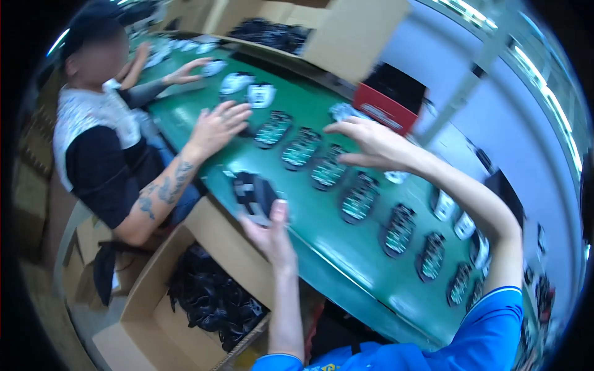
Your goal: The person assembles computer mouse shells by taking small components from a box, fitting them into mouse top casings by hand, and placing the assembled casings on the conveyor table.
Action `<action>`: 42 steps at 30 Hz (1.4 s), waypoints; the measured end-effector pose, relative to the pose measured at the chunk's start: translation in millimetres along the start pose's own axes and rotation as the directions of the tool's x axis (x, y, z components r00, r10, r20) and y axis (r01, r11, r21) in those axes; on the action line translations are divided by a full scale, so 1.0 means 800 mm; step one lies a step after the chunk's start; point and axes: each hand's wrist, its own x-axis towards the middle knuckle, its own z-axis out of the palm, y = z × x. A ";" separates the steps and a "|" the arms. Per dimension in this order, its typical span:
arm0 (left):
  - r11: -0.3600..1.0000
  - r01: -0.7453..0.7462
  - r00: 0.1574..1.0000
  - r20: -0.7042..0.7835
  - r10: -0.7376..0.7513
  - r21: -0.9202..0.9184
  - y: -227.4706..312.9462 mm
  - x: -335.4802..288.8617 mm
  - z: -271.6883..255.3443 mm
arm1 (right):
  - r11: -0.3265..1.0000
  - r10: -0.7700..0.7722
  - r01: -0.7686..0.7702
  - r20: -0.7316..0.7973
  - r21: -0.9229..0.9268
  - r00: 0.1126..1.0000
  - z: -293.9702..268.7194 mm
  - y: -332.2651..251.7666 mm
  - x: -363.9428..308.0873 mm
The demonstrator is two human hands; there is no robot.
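My left hand grips a black oval plastic housing at the near edge of the green table, thumb on its right side. Reaching in from the right, my right hand hovers over the table with thumb and fingers apart and nothing visible between them. Just below it lies a black oval housing with a green circuit board. Several similar board-filled housings form a slanting row along the table. A blue-white item lies beyond my fingertips, partly hidden and blurred.
A co-worker sits at the left, one hand near white parts. An open cardboard box with black cables stands below my left forearm. At the far side are a red box, a large carton and a post.
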 end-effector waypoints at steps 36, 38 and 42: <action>0.807 0.419 0.080 0.868 -0.490 0.417 0.067 -0.300 0.141 | -0.395 0.914 -0.915 -0.060 0.087 -0.400 0.476 -0.318 -1.042; 0.791 0.388 0.063 0.842 -0.535 0.473 0.061 -0.316 0.155 | -0.318 0.942 -0.948 -0.113 0.019 -0.318 0.521 -0.343 -1.086; 0.762 0.303 0.069 0.784 -0.616 0.572 0.062 -0.323 0.150 | -0.311 0.949 -0.946 0.081 0.092 -0.304 0.471 -0.297 -1.037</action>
